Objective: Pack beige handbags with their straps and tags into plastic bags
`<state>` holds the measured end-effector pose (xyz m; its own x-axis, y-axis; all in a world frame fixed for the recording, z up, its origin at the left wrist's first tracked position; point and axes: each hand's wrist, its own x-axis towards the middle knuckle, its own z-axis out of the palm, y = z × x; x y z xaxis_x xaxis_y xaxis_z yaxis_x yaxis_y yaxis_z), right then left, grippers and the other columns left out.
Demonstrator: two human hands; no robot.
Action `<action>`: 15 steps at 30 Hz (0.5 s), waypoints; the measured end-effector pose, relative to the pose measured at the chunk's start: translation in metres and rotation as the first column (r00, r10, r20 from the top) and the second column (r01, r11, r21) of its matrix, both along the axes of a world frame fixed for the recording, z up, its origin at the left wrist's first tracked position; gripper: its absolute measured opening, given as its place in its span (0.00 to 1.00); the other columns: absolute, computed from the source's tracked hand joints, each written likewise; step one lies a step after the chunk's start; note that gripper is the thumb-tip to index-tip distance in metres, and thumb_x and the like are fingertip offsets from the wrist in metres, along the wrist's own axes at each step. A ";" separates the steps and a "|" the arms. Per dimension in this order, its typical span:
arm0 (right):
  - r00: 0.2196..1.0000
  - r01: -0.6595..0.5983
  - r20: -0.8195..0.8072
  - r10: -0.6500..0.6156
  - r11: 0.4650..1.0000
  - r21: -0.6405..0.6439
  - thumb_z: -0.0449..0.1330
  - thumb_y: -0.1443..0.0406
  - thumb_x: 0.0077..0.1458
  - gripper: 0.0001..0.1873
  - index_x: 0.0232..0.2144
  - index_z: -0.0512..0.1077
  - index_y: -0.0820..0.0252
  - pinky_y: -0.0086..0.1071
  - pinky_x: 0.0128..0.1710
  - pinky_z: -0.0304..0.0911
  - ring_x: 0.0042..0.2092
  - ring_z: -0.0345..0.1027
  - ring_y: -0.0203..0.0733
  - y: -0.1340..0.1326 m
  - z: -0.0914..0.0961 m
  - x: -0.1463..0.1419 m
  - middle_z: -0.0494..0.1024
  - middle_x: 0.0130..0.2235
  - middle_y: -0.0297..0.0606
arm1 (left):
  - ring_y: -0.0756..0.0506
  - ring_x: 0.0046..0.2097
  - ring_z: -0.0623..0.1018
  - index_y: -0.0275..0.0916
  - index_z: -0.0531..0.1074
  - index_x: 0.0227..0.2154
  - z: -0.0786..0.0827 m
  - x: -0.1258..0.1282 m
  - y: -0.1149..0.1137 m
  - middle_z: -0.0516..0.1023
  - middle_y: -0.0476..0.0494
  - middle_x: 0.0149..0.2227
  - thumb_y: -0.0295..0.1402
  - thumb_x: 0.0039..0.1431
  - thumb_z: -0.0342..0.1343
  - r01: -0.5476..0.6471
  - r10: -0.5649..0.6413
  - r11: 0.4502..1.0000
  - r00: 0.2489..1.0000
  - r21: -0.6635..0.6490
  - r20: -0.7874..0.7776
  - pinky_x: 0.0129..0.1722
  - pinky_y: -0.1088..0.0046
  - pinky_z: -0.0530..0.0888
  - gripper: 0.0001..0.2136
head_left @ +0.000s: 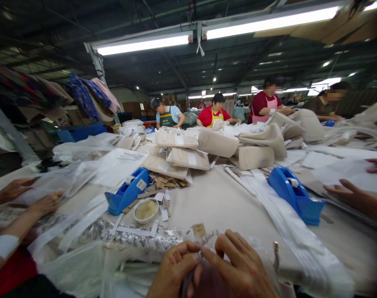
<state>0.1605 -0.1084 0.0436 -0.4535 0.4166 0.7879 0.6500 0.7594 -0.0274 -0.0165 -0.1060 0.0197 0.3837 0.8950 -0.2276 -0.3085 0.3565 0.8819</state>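
Reader: Hands first: how were yours?

Me: My left hand (172, 271) and right hand (242, 269) were together at the bottom of the view. Their fingertips met, both pinched on a small clear piece (201, 253). It was too blurred for me to say what it was.

Reader: What lay around them?

Me: Just beyond my fingertips sat a little tan tag (199, 229). Ahead and left of my left hand ran a strip of silvery packets (129, 239), then a small white dish (146, 210) of beige paste. Behind the dish stood a blue tape dispenser (128, 191). A second blue dispenser (296, 196) stood ahead of my right hand, well apart from it, past a band of white strips (269, 203). Farther off lay piled beige bags (188, 158).

Reader: Anyone else?

Me: Yes. A co-worker's hands (45, 203) rested on clear plastic sheets (70, 174) far to my left. Another person's hand (356, 198) lay on the table (219, 198) far to my right. More people (216, 109) worked at the far end.
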 end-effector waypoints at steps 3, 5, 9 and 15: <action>0.996 -0.004 0.088 -0.002 0.997 0.071 0.48 0.68 0.65 0.15 0.44 0.74 0.62 0.35 0.30 0.53 0.31 0.59 0.42 -0.004 -0.002 0.011 0.70 0.27 0.39 | 0.57 0.11 0.56 0.34 0.72 0.35 -0.003 0.001 0.003 0.67 0.55 0.13 0.40 0.48 0.65 0.037 -0.029 0.995 0.995 -0.087 0.094 0.13 0.81 0.53 0.16; 0.997 -0.014 0.080 0.011 0.999 0.041 0.50 0.68 0.64 0.13 0.41 0.75 0.60 0.36 0.31 0.52 0.31 0.59 0.41 -0.006 -0.003 0.019 0.70 0.27 0.38 | 0.57 0.11 0.55 0.35 0.72 0.35 -0.001 0.003 0.003 0.67 0.56 0.13 0.39 0.46 0.65 0.040 -0.024 0.992 0.991 -0.123 0.128 0.12 0.80 0.54 0.16; 1.000 0.021 -0.013 -0.022 0.997 -0.068 0.55 0.73 0.59 0.10 0.39 0.73 0.59 0.36 0.32 0.53 0.31 0.60 0.41 -0.005 -0.002 0.028 0.71 0.29 0.37 | 0.58 0.12 0.56 0.34 0.73 0.36 0.006 0.003 0.001 0.67 0.56 0.14 0.38 0.49 0.64 -0.001 0.014 0.992 0.994 -0.127 0.109 0.14 0.81 0.52 0.14; 0.996 -0.086 0.028 0.085 0.994 0.063 0.50 0.68 0.66 0.12 0.36 0.74 0.63 0.35 0.32 0.55 0.32 0.61 0.40 0.014 0.007 0.008 0.72 0.28 0.38 | 0.55 0.18 0.63 0.33 0.76 0.31 0.003 -0.002 0.010 0.69 0.50 0.16 0.41 0.43 0.69 0.018 -0.018 0.999 1.000 -0.032 0.017 0.21 0.80 0.58 0.17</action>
